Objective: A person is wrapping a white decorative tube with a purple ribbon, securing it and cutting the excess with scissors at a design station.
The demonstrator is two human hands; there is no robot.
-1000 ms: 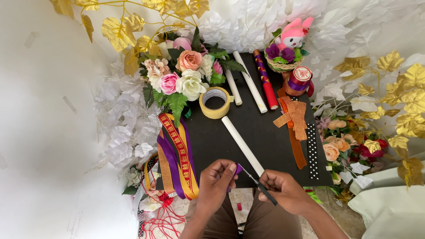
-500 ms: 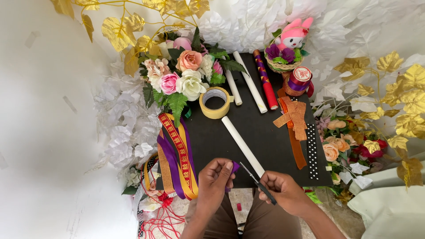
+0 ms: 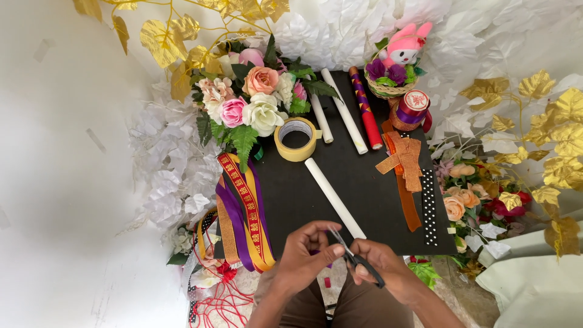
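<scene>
Pinching a scrap of purple ribbon (image 3: 320, 251) at the bench's near edge, the left hand (image 3: 302, 258) holds it up to the blades. Right hand (image 3: 382, 271) closed around black-handled scissors (image 3: 355, 258), tips angled at the scrap, likely for a clean trim. Matte black board (image 3: 364, 182) carries a white paper roll (image 3: 334, 197), glossy tape ring (image 3: 296, 139), satin ribbons (image 3: 243, 212) draped over its left edge, fabric flowers (image 3: 249, 103) in the far-left corner.

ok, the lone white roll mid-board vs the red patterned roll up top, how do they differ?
The white roll is plain; the red patterned roll carries purple and yellow markings. The white roll lies alone, its lower end near the hands; the red patterned roll lies beside two other white rolls. Both lie flat on the black board.
</scene>
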